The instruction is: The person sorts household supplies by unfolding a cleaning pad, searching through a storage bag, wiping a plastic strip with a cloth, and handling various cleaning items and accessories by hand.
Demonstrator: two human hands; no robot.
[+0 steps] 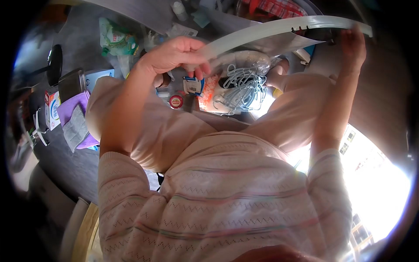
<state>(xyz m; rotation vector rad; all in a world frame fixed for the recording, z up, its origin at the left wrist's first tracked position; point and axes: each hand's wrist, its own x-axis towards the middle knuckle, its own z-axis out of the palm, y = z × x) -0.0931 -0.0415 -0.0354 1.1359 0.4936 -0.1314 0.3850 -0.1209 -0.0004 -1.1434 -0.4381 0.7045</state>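
A long, pale, translucent plastic strip (279,27) with a few small notches stretches in an arc across the top of the head view. My left hand (181,56) is closed around its left end, fingers curled and slightly blurred. Near the strip's other end, my right hand (353,46) pinches it, the fingertips partly smeared. Below the strip, between my knees, lies a tangled bundle of grey-blue hangers (244,87) on an orange-and-white item. Beside it are a blue-and-white packet (193,86) and a round red-lidded container (176,101).
At left, a green pouch (114,38) lies on the dark floor. A purple cloth (72,107) with a grey cloth (76,129) on it is by my left knee, near a white-and-orange box (52,109). A white bottle (179,10) stands at the top. Bright light enters lower right.
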